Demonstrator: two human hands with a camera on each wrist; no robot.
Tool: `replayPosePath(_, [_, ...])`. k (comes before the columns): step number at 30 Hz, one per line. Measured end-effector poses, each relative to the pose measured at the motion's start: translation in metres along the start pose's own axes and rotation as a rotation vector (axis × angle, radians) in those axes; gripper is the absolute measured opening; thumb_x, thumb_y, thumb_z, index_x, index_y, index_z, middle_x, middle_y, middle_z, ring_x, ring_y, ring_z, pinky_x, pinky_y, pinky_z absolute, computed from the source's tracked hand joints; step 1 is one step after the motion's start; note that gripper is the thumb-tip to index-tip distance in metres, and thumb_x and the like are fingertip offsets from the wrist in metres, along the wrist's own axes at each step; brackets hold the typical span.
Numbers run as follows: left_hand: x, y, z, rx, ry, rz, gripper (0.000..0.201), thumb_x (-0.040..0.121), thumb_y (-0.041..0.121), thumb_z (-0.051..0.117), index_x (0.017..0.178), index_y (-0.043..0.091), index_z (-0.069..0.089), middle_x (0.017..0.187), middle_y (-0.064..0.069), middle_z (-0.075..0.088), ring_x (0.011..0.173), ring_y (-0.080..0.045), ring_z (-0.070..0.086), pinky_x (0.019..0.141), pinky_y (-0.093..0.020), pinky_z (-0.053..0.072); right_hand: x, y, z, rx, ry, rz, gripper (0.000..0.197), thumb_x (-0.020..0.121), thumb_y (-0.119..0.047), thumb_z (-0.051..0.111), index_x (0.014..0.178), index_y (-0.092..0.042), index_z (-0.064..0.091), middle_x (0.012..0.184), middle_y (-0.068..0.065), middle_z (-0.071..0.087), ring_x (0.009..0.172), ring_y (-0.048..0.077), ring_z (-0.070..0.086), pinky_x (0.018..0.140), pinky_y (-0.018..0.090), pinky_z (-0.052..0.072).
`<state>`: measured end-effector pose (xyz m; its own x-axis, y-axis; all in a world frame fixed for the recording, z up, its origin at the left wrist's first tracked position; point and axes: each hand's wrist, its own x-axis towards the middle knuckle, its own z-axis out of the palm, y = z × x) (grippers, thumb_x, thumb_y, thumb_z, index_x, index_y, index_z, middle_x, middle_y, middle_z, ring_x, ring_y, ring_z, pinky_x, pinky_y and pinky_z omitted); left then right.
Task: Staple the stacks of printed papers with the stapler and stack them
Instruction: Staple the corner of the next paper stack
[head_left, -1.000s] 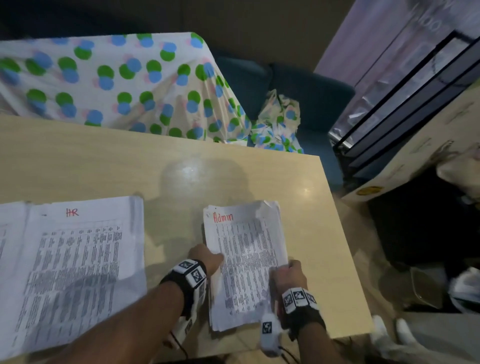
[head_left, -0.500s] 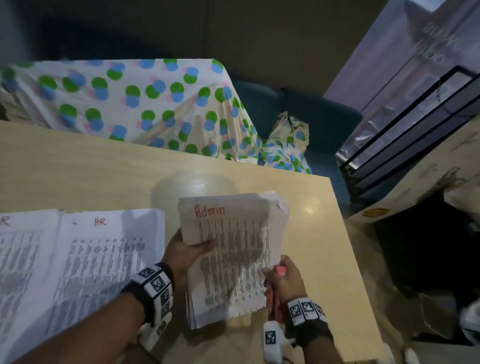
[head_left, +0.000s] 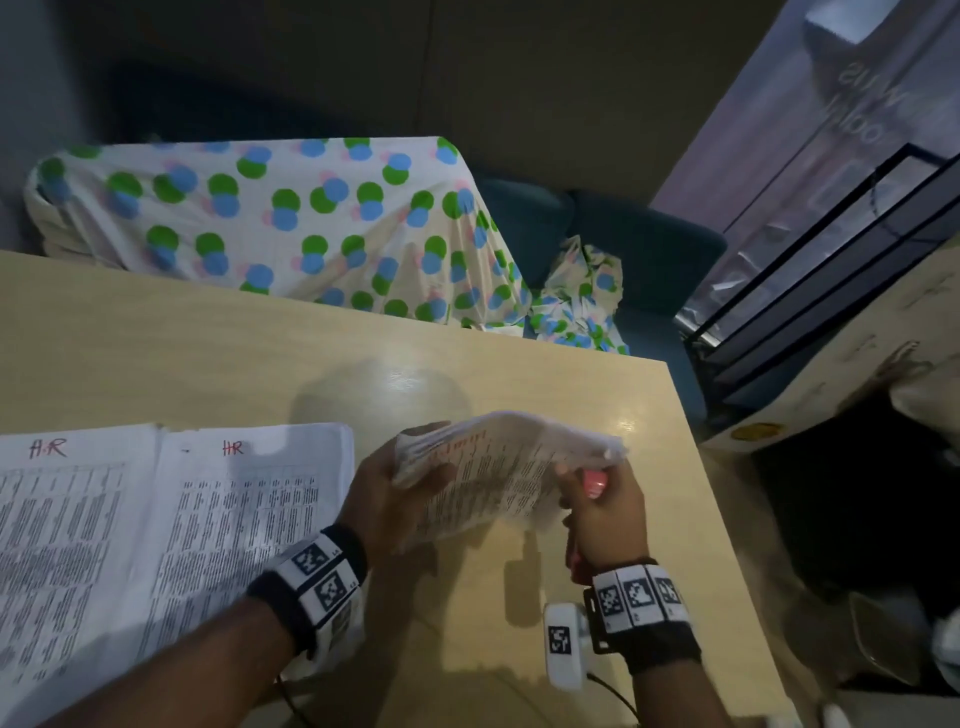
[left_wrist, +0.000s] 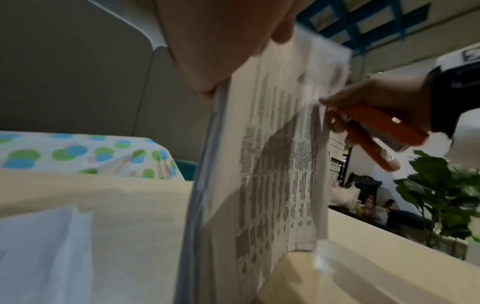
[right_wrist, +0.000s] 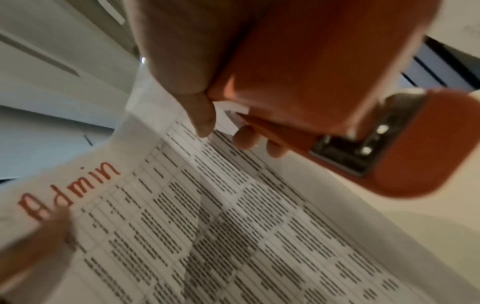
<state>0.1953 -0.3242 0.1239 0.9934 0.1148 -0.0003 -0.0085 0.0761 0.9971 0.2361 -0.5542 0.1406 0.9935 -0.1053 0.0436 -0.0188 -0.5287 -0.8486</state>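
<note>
The printed stack headed "Admin" (head_left: 498, 470) stands tilted up on its lower edge on the wooden table (head_left: 208, 364). My left hand (head_left: 384, 493) grips its left side near the top, thumb on the front sheet. My right hand (head_left: 597, 509) holds the orange stapler (head_left: 592, 480) and also touches the stack's right edge with its fingertips. In the left wrist view the stapler (left_wrist: 376, 127) sits just right of the stack (left_wrist: 272, 164). From the right wrist the stapler (right_wrist: 324, 92) fills the top, with the "Admin" sheet (right_wrist: 182, 216) below it.
Two printed stacks headed "HR" (head_left: 171, 519) lie flat at the table's left. A dotted cloth (head_left: 270, 223) covers something behind the table. A black wire rack (head_left: 831, 291) and a cardboard box (head_left: 857, 364) stand off the table's right edge.
The "Admin" stack went from lying flat to being lifted and tipped nearly upright. My right hand has come up to the stack's upper right edge with the stapler.
</note>
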Motion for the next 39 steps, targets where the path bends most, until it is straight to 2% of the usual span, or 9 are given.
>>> replayPosePath(4, [0.003, 0.015, 0.001, 0.006, 0.019, 0.108, 0.021, 0.085, 0.024, 0.065, 0.105, 0.028, 0.063, 0.090, 0.031, 0.069, 0.085, 0.008, 0.065, 0.063, -0.009, 0.051, -0.004, 0.006, 0.007, -0.032, 0.047, 0.025, 0.018, 0.084, -0.030, 0.071, 0.083, -0.036, 0.054, 0.075, 0.000, 0.068, 0.069, 0.023, 0.068, 0.065, 0.052, 0.058])
replayPosePath(9, [0.007, 0.017, 0.007, -0.025, 0.082, 0.076, 0.011, 0.086, 0.020, 0.063, 0.092, 0.027, 0.069, 0.077, 0.027, 0.071, 0.075, 0.008, 0.066, 0.058, -0.008, 0.049, -0.010, 0.010, 0.010, -0.029, 0.056, 0.024, 0.033, 0.077, -0.057, 0.064, 0.100, -0.034, 0.056, 0.088, -0.001, 0.069, 0.078, 0.022, 0.069, 0.066, 0.051, 0.059])
replayPosePath(12, [0.006, 0.018, 0.010, -0.053, 0.081, 0.044, 0.017, 0.081, 0.028, 0.065, 0.095, 0.021, 0.071, 0.076, 0.025, 0.072, 0.074, 0.007, 0.067, 0.057, -0.008, 0.049, -0.009, -0.002, 0.005, -0.040, 0.083, -0.007, 0.027, 0.084, -0.040, 0.068, 0.101, -0.047, 0.049, 0.094, -0.003, 0.067, 0.082, 0.022, 0.069, 0.069, 0.050, 0.060])
replayPosePath(14, [0.005, 0.017, 0.009, -0.059, 0.080, 0.037, 0.021, 0.079, 0.030, 0.067, 0.095, 0.018, 0.071, 0.076, 0.023, 0.073, 0.075, 0.005, 0.067, 0.058, -0.008, 0.050, -0.008, -0.005, 0.001, 0.001, 0.120, -0.022, 0.033, 0.087, -0.028, 0.068, 0.104, -0.044, 0.045, 0.099, 0.000, 0.066, 0.085, 0.026, 0.068, 0.072, 0.051, 0.059])
replayPosePath(16, [0.005, 0.017, 0.008, -0.043, 0.086, 0.039, 0.016, 0.080, 0.027, 0.069, 0.093, 0.018, 0.072, 0.076, 0.019, 0.074, 0.074, 0.004, 0.067, 0.057, -0.009, 0.050, -0.006, -0.005, -0.001, 0.006, 0.123, -0.037, 0.034, 0.088, -0.027, 0.066, 0.109, -0.043, 0.045, 0.100, 0.000, 0.065, 0.087, 0.027, 0.068, 0.074, 0.052, 0.058])
replayPosePath(20, [0.004, 0.020, 0.009, -0.127, 0.075, -0.024, 0.012, 0.083, 0.010, 0.069, 0.094, 0.014, 0.069, 0.077, 0.007, 0.071, 0.068, 0.006, 0.066, 0.054, -0.008, 0.049, -0.006, 0.003, 0.004, -0.084, 0.047, -0.012, 0.035, 0.087, -0.033, 0.067, 0.093, -0.061, 0.046, 0.091, -0.005, 0.066, 0.082, 0.023, 0.068, 0.070, 0.053, 0.059])
replayPosePath(27, [0.015, 0.021, 0.009, -0.136, 0.095, -0.010, 0.023, 0.069, 0.018, 0.083, 0.089, 0.021, 0.071, 0.088, -0.004, 0.074, 0.078, -0.013, 0.070, 0.061, -0.017, 0.054, -0.008, 0.001, 0.003, -0.066, -0.026, 0.004, 0.022, 0.087, -0.023, 0.068, 0.105, -0.027, 0.056, 0.088, -0.002, 0.068, 0.076, 0.020, 0.068, 0.066, 0.048, 0.060])
replayPosePath(33, [0.019, 0.013, 0.006, -0.149, 0.151, 0.014, 0.022, 0.065, 0.012, 0.084, 0.079, 0.021, 0.069, 0.080, -0.005, 0.073, 0.080, -0.025, 0.070, 0.066, -0.035, 0.058, -0.006, 0.002, -0.004, -0.015, -0.019, 0.071, 0.021, 0.086, -0.019, 0.070, 0.104, -0.017, 0.060, 0.087, 0.004, 0.070, 0.076, 0.025, 0.069, 0.061, 0.040, 0.059])
replayPosePath(39, [0.008, 0.000, -0.008, 0.061, 0.074, 0.128, 0.024, 0.070, 0.065, 0.062, 0.085, 0.047, 0.057, 0.082, 0.010, 0.067, 0.077, 0.002, 0.065, 0.059, -0.015, 0.053, -0.001, -0.009, -0.015, 0.068, -0.006, 0.044, 0.022, 0.086, -0.009, 0.069, 0.106, -0.018, 0.067, 0.083, 0.002, 0.071, 0.069, 0.013, 0.064, 0.052, 0.021, 0.051])
